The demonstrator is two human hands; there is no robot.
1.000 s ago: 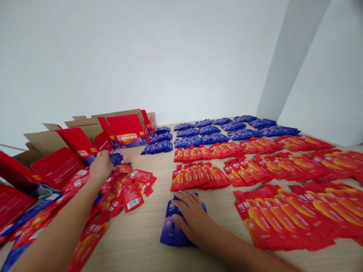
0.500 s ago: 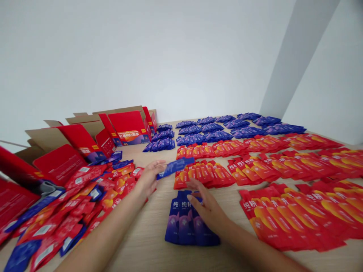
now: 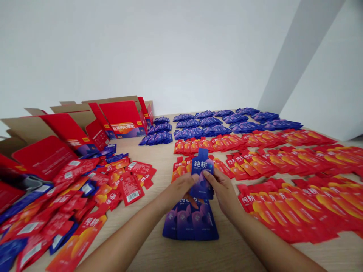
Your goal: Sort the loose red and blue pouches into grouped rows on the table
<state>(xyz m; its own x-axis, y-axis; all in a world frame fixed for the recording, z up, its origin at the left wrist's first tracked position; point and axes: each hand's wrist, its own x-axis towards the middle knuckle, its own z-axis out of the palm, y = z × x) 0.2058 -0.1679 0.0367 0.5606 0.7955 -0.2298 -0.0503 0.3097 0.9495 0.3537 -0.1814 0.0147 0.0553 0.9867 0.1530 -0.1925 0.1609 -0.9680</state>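
Note:
Both hands meet at a blue spouted-shape pouch (image 3: 202, 173), held upright with its printed front toward me. My right hand (image 3: 222, 186) pinches its right edge, thumb across the front. My left hand (image 3: 181, 190) is at its left edge, thumb and fingers closed on it. Just below, a fan of overlapping blue pouches (image 3: 185, 223) lies on the table, its upper part partly hidden by my left fingers. Behind the held pouch is a fan of red pouches (image 3: 178, 169), partly covered by it.
A loose heap of red and blue pouches (image 3: 113, 192) spreads at the left. Open red cartons (image 3: 121, 117) stand behind it. Fanned red pouches (image 3: 280, 211) lie in rows at the right, with blue bundles (image 3: 188, 133) farther back near the wall (image 3: 181, 56).
My left hand has brought the blue pouch rightward and the pouch is now upright. My right hand has risen from the blue fan and taken the pouch's other edge.

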